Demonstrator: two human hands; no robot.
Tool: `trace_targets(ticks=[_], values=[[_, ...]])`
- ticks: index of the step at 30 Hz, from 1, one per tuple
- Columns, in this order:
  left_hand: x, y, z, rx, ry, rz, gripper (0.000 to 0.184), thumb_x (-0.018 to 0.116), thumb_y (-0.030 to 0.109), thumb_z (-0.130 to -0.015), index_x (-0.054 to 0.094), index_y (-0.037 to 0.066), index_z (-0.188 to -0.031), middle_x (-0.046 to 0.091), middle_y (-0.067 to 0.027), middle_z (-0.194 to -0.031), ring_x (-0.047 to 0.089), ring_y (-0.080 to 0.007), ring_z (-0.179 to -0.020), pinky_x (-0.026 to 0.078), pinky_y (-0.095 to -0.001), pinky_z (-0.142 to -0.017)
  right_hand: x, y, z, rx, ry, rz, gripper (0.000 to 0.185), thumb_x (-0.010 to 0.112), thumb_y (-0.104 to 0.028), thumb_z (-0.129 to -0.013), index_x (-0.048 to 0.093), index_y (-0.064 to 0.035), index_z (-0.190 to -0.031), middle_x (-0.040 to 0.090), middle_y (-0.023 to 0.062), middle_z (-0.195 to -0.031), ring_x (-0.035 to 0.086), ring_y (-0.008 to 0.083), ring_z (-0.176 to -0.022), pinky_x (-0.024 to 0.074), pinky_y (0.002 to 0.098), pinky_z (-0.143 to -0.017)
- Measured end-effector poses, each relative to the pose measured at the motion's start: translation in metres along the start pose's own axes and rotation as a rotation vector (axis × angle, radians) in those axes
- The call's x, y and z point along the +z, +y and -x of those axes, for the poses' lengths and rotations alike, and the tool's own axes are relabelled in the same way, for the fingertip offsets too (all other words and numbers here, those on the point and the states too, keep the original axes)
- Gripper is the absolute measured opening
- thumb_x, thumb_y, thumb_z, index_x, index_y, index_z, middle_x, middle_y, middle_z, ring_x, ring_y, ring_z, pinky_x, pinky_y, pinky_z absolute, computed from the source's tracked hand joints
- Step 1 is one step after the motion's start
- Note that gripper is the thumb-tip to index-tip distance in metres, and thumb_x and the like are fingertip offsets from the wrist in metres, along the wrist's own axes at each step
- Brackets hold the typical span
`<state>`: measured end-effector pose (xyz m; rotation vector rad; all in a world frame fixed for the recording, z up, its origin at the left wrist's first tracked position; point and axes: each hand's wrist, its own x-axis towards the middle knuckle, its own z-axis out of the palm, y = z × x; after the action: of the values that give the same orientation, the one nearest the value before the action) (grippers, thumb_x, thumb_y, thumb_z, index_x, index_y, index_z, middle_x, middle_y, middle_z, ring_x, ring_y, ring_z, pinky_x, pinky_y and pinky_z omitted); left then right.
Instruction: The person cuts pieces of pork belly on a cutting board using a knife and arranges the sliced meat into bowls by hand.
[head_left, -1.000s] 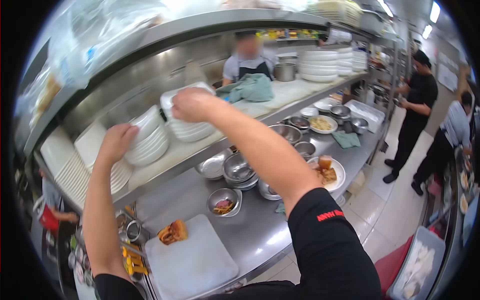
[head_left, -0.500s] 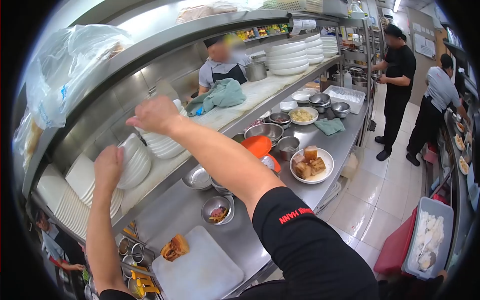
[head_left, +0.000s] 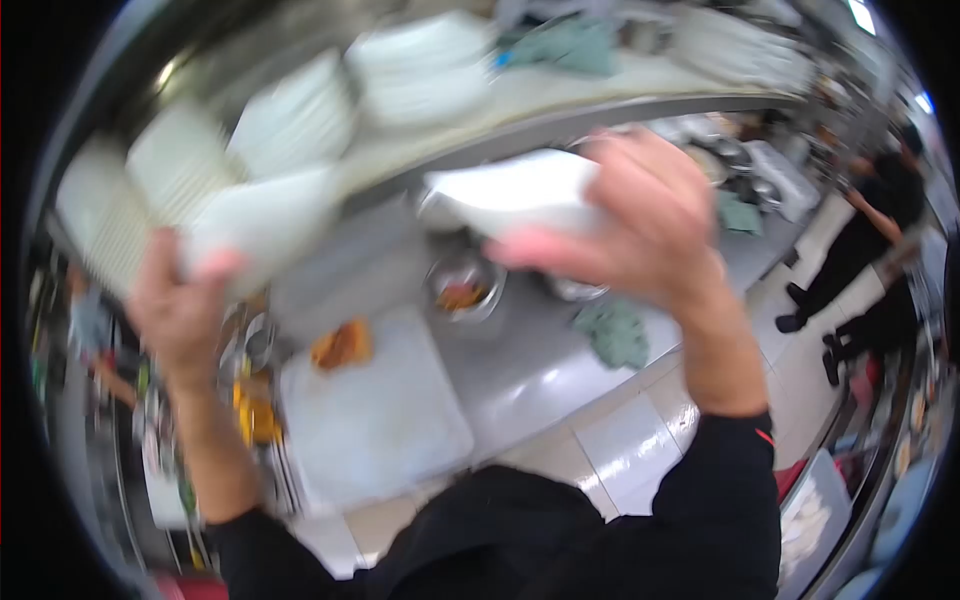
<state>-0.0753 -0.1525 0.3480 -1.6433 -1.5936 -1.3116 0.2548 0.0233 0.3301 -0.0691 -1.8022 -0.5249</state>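
My left hand [head_left: 180, 310] has its fingers around the edge of a white dish [head_left: 265, 215], tilted and blurred by motion. Over the steel counter, my right hand [head_left: 650, 215] grips another white dish [head_left: 525, 190], thumb on the near side. Beneath that dish stands a metal bowl [head_left: 470, 265] with reddish and yellow food pieces inside. A browned slab of meat [head_left: 342, 345] lies at the far left corner of the white cutting board [head_left: 375, 430]. My right hand and its dish hide part of the counter behind them.
Stacks of white dishes [head_left: 420, 75] line the raised shelf, with a green cloth [head_left: 565, 45] farther along. Another green cloth [head_left: 612, 335] lies by the counter's front edge. Yellow-handled tools [head_left: 257, 410] stand left of the board. People in dark clothes [head_left: 880, 205] stand at right.
Both hands have come down and back from the shelf stacks, each now with a white dish. My right hand has swung to the right. The view has turned downward.
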Motion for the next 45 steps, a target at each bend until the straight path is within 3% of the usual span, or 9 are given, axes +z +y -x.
trace_targets(ticks=[3,5,17,22,23,27,31,35,45], values=[[0.042,0.024,0.101,0.200,-0.378,-0.151,0.057,0.088,0.055,-0.062,0.058,0.008,-0.073,0.048,-0.0064,-0.065,0.049,-0.0273,-0.055,0.043,-0.0380,-0.051,-0.014,-0.052,0.083,0.110,-0.554,-0.093,0.056,0.086,-0.050,-0.068,0.045,-0.0117,-0.061,0.045,0.0042,-0.058,0.047,0.0248,-0.051,0.0386,0.0348,-0.051],[0.095,0.026,0.168,0.160,-0.657,-0.056,0.053,0.073,0.059,-0.079,0.061,0.007,-0.075,0.059,-0.0083,-0.071,0.063,-0.0274,-0.067,0.051,-0.0385,-0.058,0.003,-0.077,0.151,0.260,-0.714,-0.160,0.052,0.085,-0.047,-0.069,0.048,-0.0109,-0.062,0.047,0.0051,-0.058,0.049,0.0269,-0.051,0.0401,0.0361,-0.052],[0.255,-0.014,0.326,0.138,-0.745,-0.056,0.021,0.060,0.028,-0.087,0.065,0.013,-0.101,0.067,-0.0082,-0.099,0.064,-0.0283,-0.098,0.045,-0.0554,-0.090,0.049,-0.108,0.323,0.408,-0.946,-0.249,0.035,0.085,-0.027,-0.070,0.061,-0.0085,-0.087,0.057,0.0105,-0.081,0.057,0.0312,-0.078,0.0412,0.0452,-0.070],[0.105,-0.072,0.269,-0.152,-0.842,-0.310,0.017,0.061,0.023,-0.083,0.068,0.009,-0.088,0.069,-0.0136,-0.092,0.066,-0.0311,-0.093,0.050,-0.0504,-0.088,0.041,-0.118,0.271,0.476,-0.847,-0.274,0.040,0.084,-0.023,-0.072,0.062,-0.0067,-0.101,0.055,0.0089,-0.083,0.055,0.0280,-0.079,0.0401,0.0432,-0.071],[0.073,-0.122,0.297,-0.139,-0.564,-0.364,0.015,0.061,0.020,-0.081,0.067,0.007,-0.083,0.068,-0.0141,-0.085,0.067,-0.0317,-0.087,0.052,-0.0470,-0.083,0.044,-0.119,0.262,0.472,-0.833,-0.268,0.039,0.084,-0.021,-0.073,0.062,-0.0065,-0.102,0.055,0.0086,-0.083,0.055,0.0274,-0.078,0.0400,0.0425,-0.071],[-0.077,-0.194,0.293,-0.739,-0.687,-0.998,0.027,0.063,0.024,-0.088,0.065,0.013,-0.113,0.061,-0.0183,-0.115,0.065,-0.0336,-0.100,0.054,-0.0450,-0.084,0.083,-0.142,0.219,0.419,-0.756,-0.464,0.031,0.082,-0.014,-0.073,0.063,-0.0062,-0.095,0.055,0.0079,-0.077,0.055,0.0271,-0.072,0.0400,0.0397,-0.068],[-0.106,-0.216,0.301,-1.021,-0.838,-0.742,0.042,0.070,0.031,-0.087,0.059,0.008,-0.120,0.057,-0.0244,-0.123,0.066,-0.0396,-0.104,0.055,-0.0484,-0.086,0.168,-0.186,0.177,0.306,-0.699,-0.635,0.021,0.080,-0.010,-0.076,0.063,-0.0057,-0.089,0.058,0.0075,-0.076,0.056,0.0263,-0.069,0.0398,0.0374,-0.065],[-0.116,-0.237,0.343,-0.950,-0.834,-0.663,0.022,0.051,0.017,-0.096,0.059,0.005,-0.112,0.064,-0.0263,-0.108,0.068,-0.0408,-0.097,0.055,-0.0517,-0.081,0.272,-0.236,0.150,0.282,-0.683,-0.655,0.023,0.079,-0.017,-0.077,0.064,-0.0053,-0.090,0.062,0.0117,-0.092,0.061,0.0329,-0.088,0.0468,0.0441,-0.078],[-0.320,-0.062,0.233,-0.596,-0.374,-0.613,0.024,0.076,0.016,-0.084,0.071,0.010,-0.106,0.063,-0.0096,-0.079,0.064,-0.0289,-0.070,0.054,-0.0379,-0.062,0.400,-0.252,0.123,0.365,-1.361,-0.373,0.094,0.083,-0.040,-0.067,0.046,0.0026,-0.141,0.049,0.0240,-0.143,0.043,0.0404,-0.134,0.0299,0.0498,-0.116]])
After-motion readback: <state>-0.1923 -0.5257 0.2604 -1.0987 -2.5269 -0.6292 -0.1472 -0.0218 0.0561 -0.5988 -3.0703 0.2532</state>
